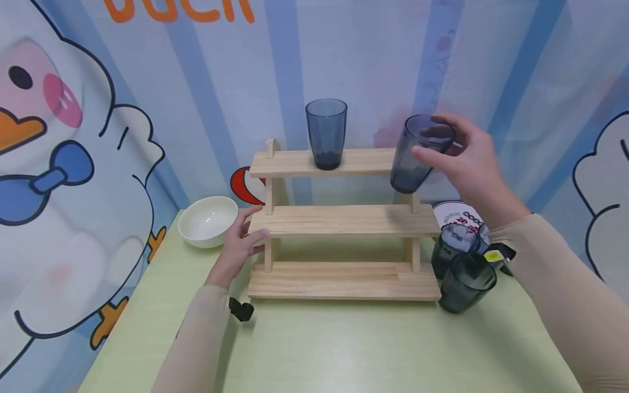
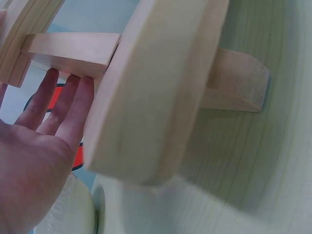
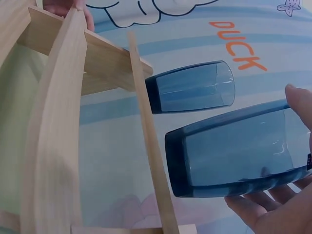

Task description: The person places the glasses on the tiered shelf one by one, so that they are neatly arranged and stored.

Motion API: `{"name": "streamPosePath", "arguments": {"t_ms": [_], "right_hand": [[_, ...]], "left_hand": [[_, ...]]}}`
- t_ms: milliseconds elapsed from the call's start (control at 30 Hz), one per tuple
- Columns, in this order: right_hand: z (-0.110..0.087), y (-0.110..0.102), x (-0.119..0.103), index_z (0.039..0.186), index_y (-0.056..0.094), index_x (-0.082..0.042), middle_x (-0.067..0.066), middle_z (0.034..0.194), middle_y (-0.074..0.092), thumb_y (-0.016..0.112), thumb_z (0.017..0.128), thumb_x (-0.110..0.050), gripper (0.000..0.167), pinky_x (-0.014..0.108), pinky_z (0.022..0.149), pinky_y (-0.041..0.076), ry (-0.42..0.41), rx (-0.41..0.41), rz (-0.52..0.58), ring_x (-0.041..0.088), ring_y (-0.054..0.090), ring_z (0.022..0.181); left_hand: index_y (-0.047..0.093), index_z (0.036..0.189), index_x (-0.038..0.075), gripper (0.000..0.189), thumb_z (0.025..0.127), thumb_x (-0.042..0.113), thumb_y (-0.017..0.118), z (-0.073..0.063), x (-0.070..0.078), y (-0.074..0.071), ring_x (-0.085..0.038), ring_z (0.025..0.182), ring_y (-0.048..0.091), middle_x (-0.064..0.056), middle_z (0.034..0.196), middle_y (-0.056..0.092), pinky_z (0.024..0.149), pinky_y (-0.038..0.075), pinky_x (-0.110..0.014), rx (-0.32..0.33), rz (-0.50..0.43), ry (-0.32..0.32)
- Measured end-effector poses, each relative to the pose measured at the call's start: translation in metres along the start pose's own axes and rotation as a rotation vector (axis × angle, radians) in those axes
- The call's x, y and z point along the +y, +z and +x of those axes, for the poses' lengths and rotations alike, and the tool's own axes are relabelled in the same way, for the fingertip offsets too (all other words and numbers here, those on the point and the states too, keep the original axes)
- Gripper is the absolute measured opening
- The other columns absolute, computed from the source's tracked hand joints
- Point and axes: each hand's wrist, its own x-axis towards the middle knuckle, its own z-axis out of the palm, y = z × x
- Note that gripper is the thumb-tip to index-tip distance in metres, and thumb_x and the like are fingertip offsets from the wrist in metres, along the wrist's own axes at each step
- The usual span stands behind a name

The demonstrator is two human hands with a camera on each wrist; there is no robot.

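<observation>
The right grip [image 1: 473,168] is pinching a tilted glass [image 1: 410,170] near its rim, leaving the base free below, while the left grip [image 1: 235,248], fingers loosely spread, is touching the wooden rack [image 1: 344,220], apparently steadying it.

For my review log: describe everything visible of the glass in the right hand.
The glass is see-through blue-grey, glass or plastic by its look, seemingly empty, widening from a dark base to its rim. The right hand grips its upper part. It is tilted, mouth up, at the right end of the top shelf; whether they touch is unclear.
</observation>
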Motion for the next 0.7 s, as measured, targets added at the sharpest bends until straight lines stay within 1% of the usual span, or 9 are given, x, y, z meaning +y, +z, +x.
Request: {"name": "streamPosePath", "arguments": {"t_ms": [100,167,367,533,700], "right_hand": [[0.011,0.008,-0.005,0.154,0.051,-0.027,0.003,0.14,0.058,0.085,0.09,-0.03,0.072,0.022,0.089,0.056,0.003,0.018,0.02,0.021,0.06,0.121],[0.018,0.013,-0.006,0.154,0.051,-0.025,0.004,0.14,0.057,0.085,0.09,-0.029,0.072,0.024,0.094,0.056,-0.002,0.024,0.043,0.023,0.059,0.123],[0.035,0.03,-0.007,0.153,0.052,-0.021,0.003,0.136,0.058,0.086,0.089,-0.029,0.073,0.036,0.107,0.053,0.005,0.037,0.071,0.024,0.059,0.125],[0.046,0.04,-0.003,0.155,0.048,-0.023,0.005,0.141,0.059,0.087,0.088,-0.033,0.078,0.04,0.112,0.05,0.019,0.044,0.066,0.023,0.058,0.128],[0.052,0.046,0.0,0.157,0.046,-0.026,0.006,0.144,0.058,0.086,0.089,-0.037,0.08,0.041,0.115,0.047,0.025,0.049,0.054,0.022,0.057,0.131]], "left_hand": [[0.038,0.161,0.024,0.067,0.102,0.013,0.067,0.0,0.0,0.0,-0.04,0.131,0.055,-0.019,0.155,0.046,0.102,0.053,-0.061,0.002,-0.002,0.001],[0.038,0.161,0.024,0.067,0.102,0.013,0.068,0.0,0.001,0.0,-0.04,0.131,0.055,-0.019,0.155,0.046,0.102,0.053,-0.061,0.003,-0.002,-0.001],[0.042,0.159,0.028,0.065,0.102,0.013,0.068,-0.001,0.001,0.0,-0.04,0.131,0.055,-0.018,0.154,0.047,0.102,0.054,-0.061,0.004,0.002,0.001],[0.04,0.16,0.026,0.065,0.102,0.013,0.067,0.0,0.001,0.001,-0.041,0.132,0.055,-0.018,0.155,0.046,0.102,0.054,-0.06,0.002,0.001,0.005],[0.039,0.161,0.024,0.066,0.102,0.011,0.067,-0.001,0.001,0.0,-0.04,0.129,0.056,-0.019,0.154,0.047,0.102,0.054,-0.061,0.001,0.002,0.007]]}}
